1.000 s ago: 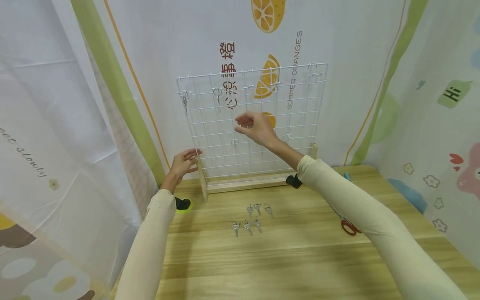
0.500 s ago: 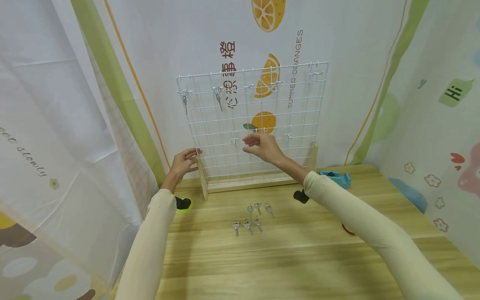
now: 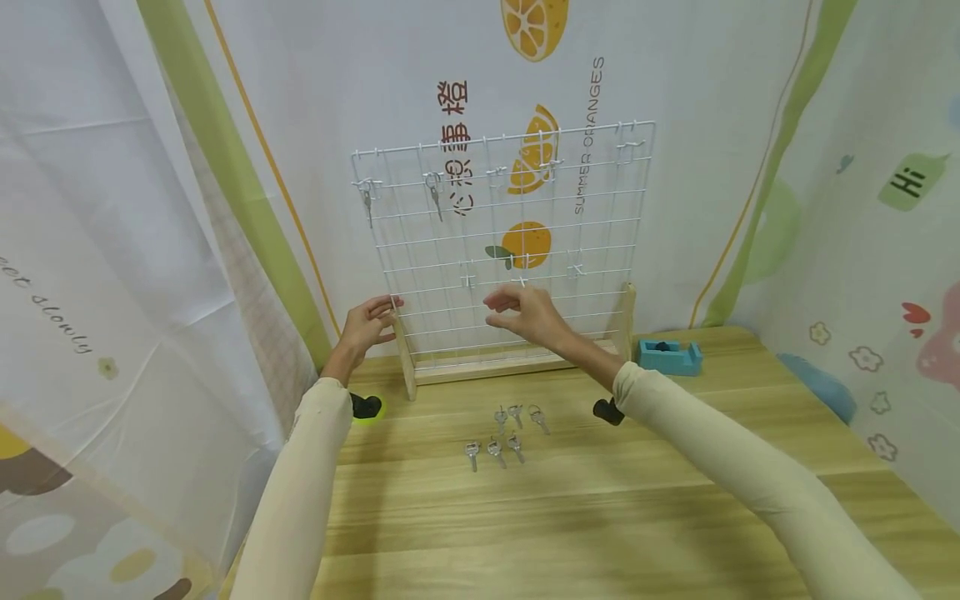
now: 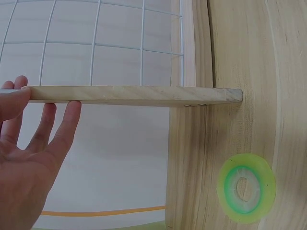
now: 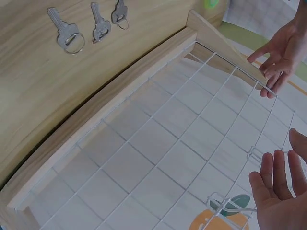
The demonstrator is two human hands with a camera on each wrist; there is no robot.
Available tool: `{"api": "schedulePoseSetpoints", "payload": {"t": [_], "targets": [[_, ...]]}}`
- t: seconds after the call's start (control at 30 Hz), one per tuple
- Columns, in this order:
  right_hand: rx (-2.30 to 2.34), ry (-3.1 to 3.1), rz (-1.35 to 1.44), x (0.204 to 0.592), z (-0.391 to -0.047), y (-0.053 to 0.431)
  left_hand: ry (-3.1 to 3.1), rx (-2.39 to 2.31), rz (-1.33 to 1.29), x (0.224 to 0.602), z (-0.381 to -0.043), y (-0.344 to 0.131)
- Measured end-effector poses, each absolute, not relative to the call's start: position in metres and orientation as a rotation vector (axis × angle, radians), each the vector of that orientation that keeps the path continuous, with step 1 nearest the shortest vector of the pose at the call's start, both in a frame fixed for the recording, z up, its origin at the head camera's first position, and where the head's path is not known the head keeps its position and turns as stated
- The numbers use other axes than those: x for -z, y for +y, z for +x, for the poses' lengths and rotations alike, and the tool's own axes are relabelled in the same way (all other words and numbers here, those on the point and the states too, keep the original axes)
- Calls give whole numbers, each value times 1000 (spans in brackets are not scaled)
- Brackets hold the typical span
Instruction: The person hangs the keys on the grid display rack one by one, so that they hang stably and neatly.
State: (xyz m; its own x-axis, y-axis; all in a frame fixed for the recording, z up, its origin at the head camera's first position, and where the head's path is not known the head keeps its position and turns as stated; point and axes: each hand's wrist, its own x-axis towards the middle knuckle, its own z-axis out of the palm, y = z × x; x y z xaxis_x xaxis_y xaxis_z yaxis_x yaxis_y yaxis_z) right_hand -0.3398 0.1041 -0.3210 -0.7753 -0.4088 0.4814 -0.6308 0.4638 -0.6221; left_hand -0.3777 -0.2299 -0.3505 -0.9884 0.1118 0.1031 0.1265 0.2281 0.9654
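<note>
A white wire grid rack (image 3: pixel 450 225) stands upright in wooden feet at the back of the table. My left hand (image 3: pixel 367 323) grips its left wooden side post (image 4: pixel 129 93), thumb on one side and fingers on the other. In front of the lower middle of the grid is my right hand (image 3: pixel 531 315), fingers loosely bent and nothing between them. In the right wrist view it is close to white hooks (image 5: pixel 220 203) on the wires. One key (image 3: pixel 367 202) hangs from the top-left hook and another key (image 3: pixel 436 198) from the hook beside it. Several loose keys (image 3: pixel 472 454) lie on the table.
A blue tape dispenser (image 3: pixel 670 358) stands right of the rack. A green tape roll (image 4: pixel 269 189) lies by the rack's left foot. Other hooks (image 3: pixel 630 148) on the grid hold no keys. A printed curtain (image 3: pixel 315 100) hangs close behind.
My right hand has moved down and slightly right, away from the upper hooks. The second hanging key has shifted slightly. The tape dispenser is now uncovered; the red-handled scissors are now hidden. My left hand stays put.
</note>
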Motion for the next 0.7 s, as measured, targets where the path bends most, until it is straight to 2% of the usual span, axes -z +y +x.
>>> {"api": "schedulePoseSetpoints", "payload": {"t": [0.7], "targets": [[-1186, -2508, 945, 383, -335, 113, -2453, 1913, -235, 354, -382, -231]]}}
